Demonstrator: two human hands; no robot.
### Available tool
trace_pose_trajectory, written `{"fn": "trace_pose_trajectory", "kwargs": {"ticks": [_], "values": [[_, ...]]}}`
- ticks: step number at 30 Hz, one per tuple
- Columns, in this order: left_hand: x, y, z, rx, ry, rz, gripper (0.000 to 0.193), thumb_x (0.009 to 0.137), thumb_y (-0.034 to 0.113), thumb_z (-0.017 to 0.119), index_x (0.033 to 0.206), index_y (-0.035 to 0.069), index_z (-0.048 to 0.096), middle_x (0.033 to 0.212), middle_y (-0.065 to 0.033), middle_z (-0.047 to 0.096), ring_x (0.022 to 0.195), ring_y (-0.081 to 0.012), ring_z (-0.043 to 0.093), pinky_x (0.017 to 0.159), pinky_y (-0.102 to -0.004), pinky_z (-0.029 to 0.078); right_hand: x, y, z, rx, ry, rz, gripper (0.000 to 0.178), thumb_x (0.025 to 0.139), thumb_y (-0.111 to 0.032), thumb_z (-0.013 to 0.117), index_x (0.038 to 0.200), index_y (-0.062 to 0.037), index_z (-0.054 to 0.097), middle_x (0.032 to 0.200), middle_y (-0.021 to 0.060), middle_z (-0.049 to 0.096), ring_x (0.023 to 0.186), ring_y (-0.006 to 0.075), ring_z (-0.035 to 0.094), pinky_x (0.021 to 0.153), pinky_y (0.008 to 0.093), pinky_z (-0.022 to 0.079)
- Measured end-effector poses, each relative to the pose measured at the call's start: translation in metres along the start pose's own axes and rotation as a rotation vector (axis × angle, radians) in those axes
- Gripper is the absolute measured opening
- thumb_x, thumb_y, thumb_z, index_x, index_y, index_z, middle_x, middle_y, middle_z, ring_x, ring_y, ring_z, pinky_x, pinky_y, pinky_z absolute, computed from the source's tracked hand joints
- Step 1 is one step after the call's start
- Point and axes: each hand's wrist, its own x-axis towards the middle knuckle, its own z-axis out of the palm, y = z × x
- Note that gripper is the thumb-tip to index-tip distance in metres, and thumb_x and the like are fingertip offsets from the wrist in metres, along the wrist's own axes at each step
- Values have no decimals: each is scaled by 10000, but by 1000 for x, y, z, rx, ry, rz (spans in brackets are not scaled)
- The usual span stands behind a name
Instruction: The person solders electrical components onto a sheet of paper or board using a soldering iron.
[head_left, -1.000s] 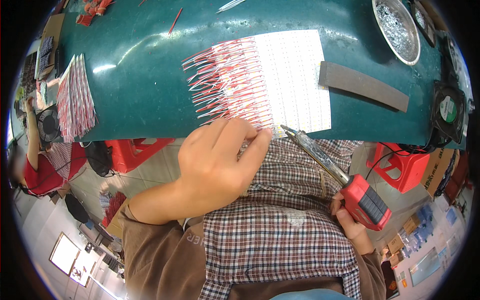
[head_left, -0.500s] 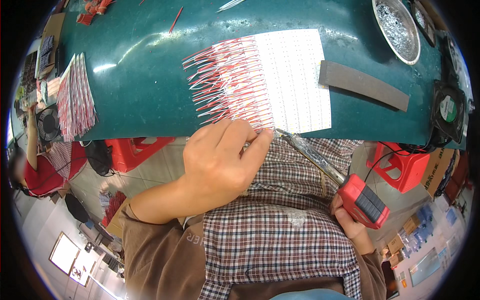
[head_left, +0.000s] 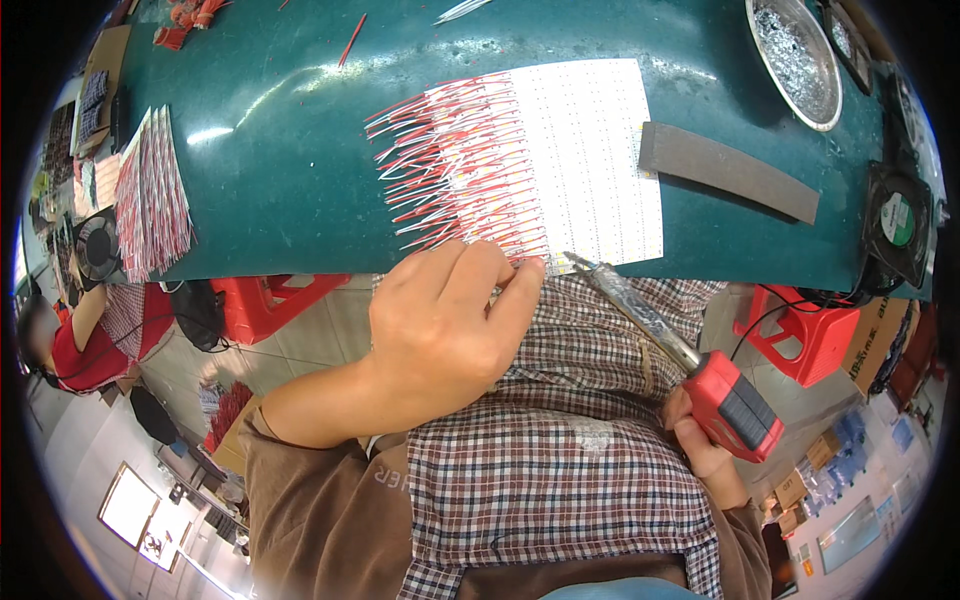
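Note:
A white panel of circuit strips (head_left: pixel 590 150) lies on the green table (head_left: pixel 290 170), with several red and white wires (head_left: pixel 450 170) fanning off its left side. My left hand (head_left: pixel 440 330) rests at the table's near edge, fingertips pinched at the panel's lower left corner where the wires end; what it pinches is hidden. My right hand (head_left: pixel 705 450) grips the red handle of a soldering iron (head_left: pixel 690 365), whose metal tip touches the panel's near edge beside my left fingertips.
A grey strip (head_left: pixel 725 170) lies right of the panel. A metal dish of solder scraps (head_left: pixel 795 60) and a small black fan (head_left: pixel 895 225) stand at the right. A stack of wired strips (head_left: pixel 150 195) sits at the left edge. Red stools (head_left: pixel 270 300) stand below.
The soldering iron's tip has shifted slightly left toward my left fingertips at the panel's edge. My left hand has barely moved.

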Motion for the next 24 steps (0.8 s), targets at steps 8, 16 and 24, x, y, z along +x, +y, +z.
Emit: {"fn": "trace_pose_trajectory", "kwargs": {"ticks": [8, 16, 24], "values": [[1, 2, -1, 13, -8, -14, 296, 650, 28, 805, 941, 76, 775, 721, 4, 554, 603, -162, 558, 500, -306, 420, 18, -61, -7, -460, 210, -283, 256, 712, -118, 793, 870, -31, 612, 767, 118, 644, 653, 296, 650, 589, 367, 519], [31, -53, -16, 27, 97, -165, 128, 789, 125, 794, 891, 93, 724, 851, -33, 637, 711, -228, 621, 606, -359, 484, 28, -83, -54, -950, 327, -567, 198, 796, -80, 749, 894, -4, 595, 946, 142, 692, 976, 315, 652, 902, 486, 523], [64, -154, -19, 80, 110, -585, 235, 916, 291, 739, 944, 59, 711, 853, -70, 648, 762, -240, 657, 706, -374, 508, 30, -98, -64, -1472, 645, -617, 246, 738, -258, 789, 780, -107, 599, 1127, 5, 724, 1308, 333, 538, 1227, 642, 258]]}}
